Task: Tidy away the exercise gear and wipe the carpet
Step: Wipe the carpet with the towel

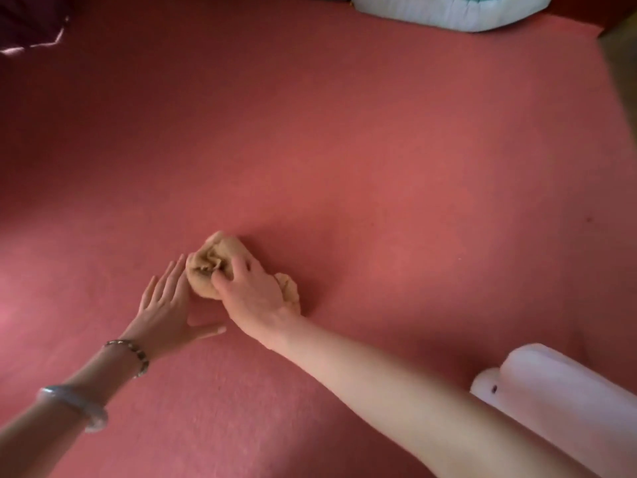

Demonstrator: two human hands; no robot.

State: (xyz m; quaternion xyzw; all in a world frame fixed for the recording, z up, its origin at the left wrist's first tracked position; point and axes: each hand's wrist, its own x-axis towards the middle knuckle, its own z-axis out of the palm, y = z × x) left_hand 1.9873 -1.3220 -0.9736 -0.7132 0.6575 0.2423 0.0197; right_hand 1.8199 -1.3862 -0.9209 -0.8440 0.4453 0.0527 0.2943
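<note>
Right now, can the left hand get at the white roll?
Probably not without shifting: the left hand lies flat by the cloth, and the right forearm crosses between it and the roll.

Right hand (253, 286) grips a crumpled tan cloth (210, 262) against the red carpet (379, 150). Left hand (165, 305) lies flat on the carpet, fingers straight, fingertips touching the cloth. White rolled mat (558, 395) at lower right; pale cushion (448, 10) at top edge.
</note>
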